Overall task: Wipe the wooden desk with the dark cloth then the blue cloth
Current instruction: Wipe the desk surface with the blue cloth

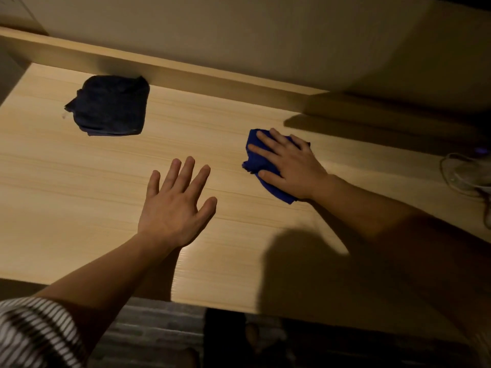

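The light wooden desk [79,181] fills the view. A dark cloth [111,106] lies crumpled at the back left of the desk, close to the raised back ledge, with no hand on it. My right hand [288,166] presses flat on a bunched blue cloth [256,155] at the middle right, fingers spread over it. My left hand [175,205] hovers or rests near the desk's middle, fingers apart and holding nothing.
A raised wooden ledge [186,73] runs along the back below a plain wall. A pale cable and a small clear object [462,173] sit at the far right edge. The desk's front edge and a dark floor are below.
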Demonstrator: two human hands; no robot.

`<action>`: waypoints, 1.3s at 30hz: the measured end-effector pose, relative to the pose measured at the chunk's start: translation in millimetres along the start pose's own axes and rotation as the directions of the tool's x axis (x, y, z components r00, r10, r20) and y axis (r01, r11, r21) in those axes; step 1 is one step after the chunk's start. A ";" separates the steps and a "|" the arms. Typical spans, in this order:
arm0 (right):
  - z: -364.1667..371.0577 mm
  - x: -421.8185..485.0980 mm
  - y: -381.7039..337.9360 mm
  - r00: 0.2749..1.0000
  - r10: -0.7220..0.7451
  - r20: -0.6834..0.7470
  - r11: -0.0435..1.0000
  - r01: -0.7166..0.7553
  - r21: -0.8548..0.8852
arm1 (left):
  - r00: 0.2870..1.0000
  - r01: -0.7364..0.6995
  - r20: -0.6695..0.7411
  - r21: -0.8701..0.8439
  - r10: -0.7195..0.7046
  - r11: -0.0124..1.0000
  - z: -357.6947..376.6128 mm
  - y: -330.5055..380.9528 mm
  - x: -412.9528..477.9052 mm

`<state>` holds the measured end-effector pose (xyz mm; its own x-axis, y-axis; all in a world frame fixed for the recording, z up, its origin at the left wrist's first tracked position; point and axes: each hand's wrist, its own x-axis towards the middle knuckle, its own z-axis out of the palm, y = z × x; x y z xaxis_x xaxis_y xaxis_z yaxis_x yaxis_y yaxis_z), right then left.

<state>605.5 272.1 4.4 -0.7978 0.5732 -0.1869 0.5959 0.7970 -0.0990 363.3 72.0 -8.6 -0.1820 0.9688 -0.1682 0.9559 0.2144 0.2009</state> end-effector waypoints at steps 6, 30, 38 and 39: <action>19.5 -59.9 -48.2 0.999 -0.036 0.013 0.999 0.036 -0.003 | 1.000 -0.015 -0.023 -0.022 0.015 1.000 1.5 -0.5 -0.7; 40.3 -195.7 -181.0 0.997 0.074 0.003 0.743 -0.057 0.667 | 0.998 -0.060 -0.029 -0.011 0.060 0.998 0.5 -5.2 -5.2; -9.4 -151.3 -83.3 0.909 0.383 -0.167 0.646 -0.134 0.751 | 0.999 -0.048 -0.021 -0.009 0.047 0.999 1.7 -4.4 -3.5; -14.4 -137.4 -60.3 0.900 0.403 -0.167 0.690 -0.179 0.702 | 0.999 -0.046 -0.018 -0.008 0.046 0.999 1.9 -4.2 -3.4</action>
<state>677.8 148.0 50.1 -0.4934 0.8686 -0.0451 0.6183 0.3139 -0.7205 360.3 67.6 -10.6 -0.1423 0.9797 -0.1415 0.9614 0.1708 0.2156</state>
